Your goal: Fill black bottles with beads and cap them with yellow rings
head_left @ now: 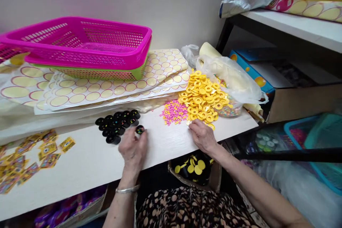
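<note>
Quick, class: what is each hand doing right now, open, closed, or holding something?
Left hand: closed on a small black cap beside the cluster of black caps.
Right hand: fingertips at the edge of the yellow rings pile; grip cannot be told.

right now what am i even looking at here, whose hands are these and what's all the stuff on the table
This is one picture from a camera worn on a person's head, looking down at their own two bare hands; no machine is involved. The left hand holds a small black cap in its grip, next to a cluster of black caps. The right hand rests with its fingertips at the edge of a pile of yellow rings. Beside that lie small pink beads. On the white table there are also yellow stickers, printed sheets and stacked baskets.
</note>
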`<act>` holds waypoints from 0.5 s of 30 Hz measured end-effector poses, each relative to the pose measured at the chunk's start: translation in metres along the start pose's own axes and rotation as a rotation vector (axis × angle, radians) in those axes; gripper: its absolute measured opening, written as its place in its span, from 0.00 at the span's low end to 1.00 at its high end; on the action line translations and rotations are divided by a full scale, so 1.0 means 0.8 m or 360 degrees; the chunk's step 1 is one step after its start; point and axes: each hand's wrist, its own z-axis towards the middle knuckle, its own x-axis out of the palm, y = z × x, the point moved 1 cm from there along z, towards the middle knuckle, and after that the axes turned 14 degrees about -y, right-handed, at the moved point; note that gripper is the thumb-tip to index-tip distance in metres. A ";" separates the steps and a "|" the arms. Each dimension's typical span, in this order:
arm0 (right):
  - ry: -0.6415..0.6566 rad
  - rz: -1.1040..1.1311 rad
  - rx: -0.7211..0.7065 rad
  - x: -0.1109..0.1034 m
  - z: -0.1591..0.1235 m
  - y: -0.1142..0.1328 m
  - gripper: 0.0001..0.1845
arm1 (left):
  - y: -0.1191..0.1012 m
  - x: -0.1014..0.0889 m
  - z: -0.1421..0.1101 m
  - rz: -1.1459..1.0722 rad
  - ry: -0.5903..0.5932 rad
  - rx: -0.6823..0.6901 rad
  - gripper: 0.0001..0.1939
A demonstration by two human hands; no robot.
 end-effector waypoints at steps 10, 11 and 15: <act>0.0268 -0.0443 -0.0220 0.037 0.039 0.028 0.10 | -0.071 0.036 -0.064 -0.0944 0.0580 -0.0464 0.16; 0.0291 -0.0434 -0.0210 0.034 0.037 0.030 0.10 | -0.071 0.037 -0.064 -0.0975 0.0585 -0.0450 0.16; 0.0516 -0.0251 -0.0029 0.018 0.028 0.033 0.10 | -0.068 0.039 -0.064 -0.1027 0.0648 -0.0420 0.15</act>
